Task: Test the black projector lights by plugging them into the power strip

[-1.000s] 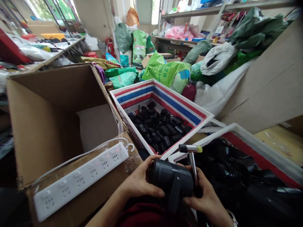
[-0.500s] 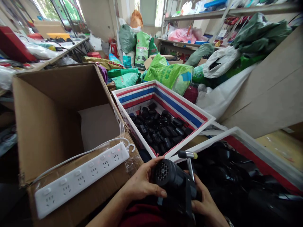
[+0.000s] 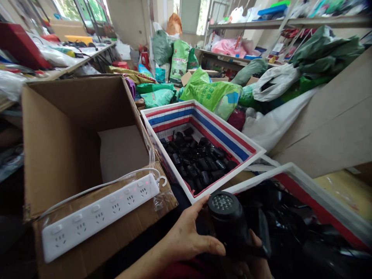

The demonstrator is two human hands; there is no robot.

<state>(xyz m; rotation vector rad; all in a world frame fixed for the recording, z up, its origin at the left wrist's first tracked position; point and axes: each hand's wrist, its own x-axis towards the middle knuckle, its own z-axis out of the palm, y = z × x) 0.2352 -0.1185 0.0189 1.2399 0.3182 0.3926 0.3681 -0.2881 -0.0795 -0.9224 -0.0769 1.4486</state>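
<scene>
A black LED spotlight is held low in front of me, its round face of small lenses tilted upward and toward me. My left hand grips its left side, index finger near the rim and thumb across the body. My right hand is closed on its lower right side, mostly hidden behind the body and a dark flat bracket. To the right, a white-rimmed crate holds a dark heap of similar black items. Just beyond my hands stands another white crate lined with striped cloth, with several black power adapters inside.
On my left, an open cardboard box carries a white power strip on its front flap, with its cord along the edge. Green bags lie behind the crates. A large board leans at the right.
The spotlight has moved right and turned, its face now tilted more upward. The silver arm with a yellow tip no longer shows. My right hand has slipped lower behind the spotlight.
</scene>
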